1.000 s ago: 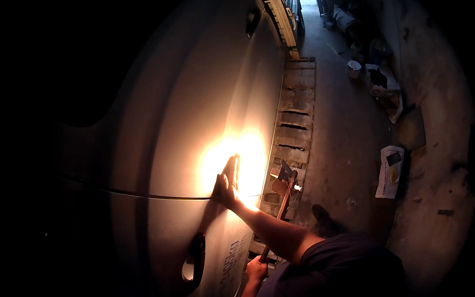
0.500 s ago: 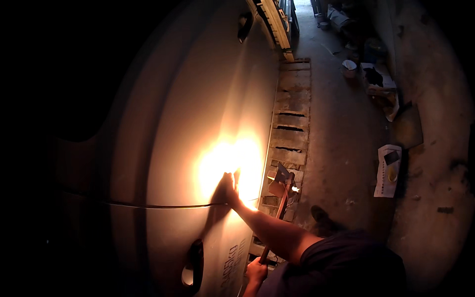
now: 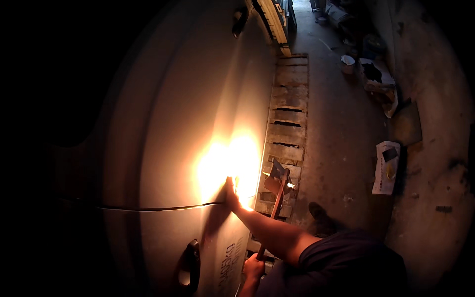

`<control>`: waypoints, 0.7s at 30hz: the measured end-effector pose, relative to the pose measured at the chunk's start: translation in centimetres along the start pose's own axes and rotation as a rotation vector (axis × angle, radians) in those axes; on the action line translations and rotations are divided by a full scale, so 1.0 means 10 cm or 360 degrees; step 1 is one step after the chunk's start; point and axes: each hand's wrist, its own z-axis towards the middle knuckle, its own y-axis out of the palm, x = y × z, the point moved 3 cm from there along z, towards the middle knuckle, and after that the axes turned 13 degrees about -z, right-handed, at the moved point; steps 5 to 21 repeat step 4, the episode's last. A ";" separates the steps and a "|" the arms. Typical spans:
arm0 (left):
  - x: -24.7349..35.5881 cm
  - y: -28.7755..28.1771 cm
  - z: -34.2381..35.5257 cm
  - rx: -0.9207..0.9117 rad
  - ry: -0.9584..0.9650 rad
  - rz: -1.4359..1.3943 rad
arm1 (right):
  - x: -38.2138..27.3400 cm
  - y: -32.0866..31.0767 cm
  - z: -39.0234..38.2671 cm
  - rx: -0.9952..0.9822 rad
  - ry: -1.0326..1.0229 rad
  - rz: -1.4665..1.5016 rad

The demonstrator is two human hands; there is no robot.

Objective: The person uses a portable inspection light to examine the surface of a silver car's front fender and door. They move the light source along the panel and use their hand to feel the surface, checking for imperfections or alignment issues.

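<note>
A grey vehicle side panel (image 3: 178,128) fills the left, crossed by a dark door seam (image 3: 148,209). My right hand (image 3: 233,194) reaches over and lies against the panel where the seam meets the bright glare. Its fingers look stretched out, though glare washes out part of them. Lower down, my left hand (image 3: 254,267) is wrapped round the reddish rod of a work lamp (image 3: 275,203). The lamp's head is beside my right forearm and throws a strong orange glow on the panel. A dark door handle (image 3: 190,265) sits below the seam.
Slatted wooden pallets (image 3: 288,116) line the floor beside the vehicle. Along the right wall stand a white bucket (image 3: 347,63), a box with dark cloth (image 3: 374,74) and a printed white sack (image 3: 386,168). My shoe (image 3: 319,213) is on the concrete floor. A yellow-edged frame (image 3: 273,24) leans ahead.
The view has shifted slightly. My right hand stays against the panel near the seam, and the lamp in my left hand has moved only a little.
</note>
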 end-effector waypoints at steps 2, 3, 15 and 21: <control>0.16 -0.04 0.00 -0.0038 0.0020 0.0035 | 0.18 0.00 0.14 -0.0071 -0.0063 -0.0289; 0.10 -0.04 0.00 -0.0037 -0.0024 0.0018 | -0.01 0.04 0.03 -0.0089 -0.0177 -0.0459; 0.13 -0.07 0.00 -0.0043 -0.0027 0.0041 | -0.02 0.05 0.06 -0.0075 -0.0179 -0.0449; 0.13 -0.07 0.00 -0.0043 -0.0027 0.0041 | -0.02 0.05 0.06 -0.0075 -0.0179 -0.0449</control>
